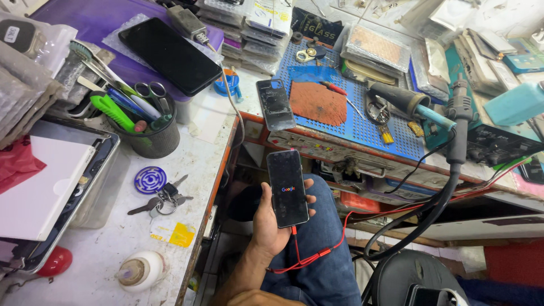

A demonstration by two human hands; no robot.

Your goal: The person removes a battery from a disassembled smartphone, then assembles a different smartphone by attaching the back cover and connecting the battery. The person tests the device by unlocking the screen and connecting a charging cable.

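Observation:
My left hand is shut around a black smartphone and holds it upright over my knee in blue jeans. The thumb lies along the phone's left edge and the fingers wrap its right edge. Its dark screen shows a small coloured logo. A red cable is plugged into the phone's bottom and loops right towards the bench. My right hand is out of the picture.
A cracked phone lies on the blue perforated mat, with a hot-air tool further right. On the left table sit a large black phone, a mesh cup of pens and scissors, keys and a white bottle.

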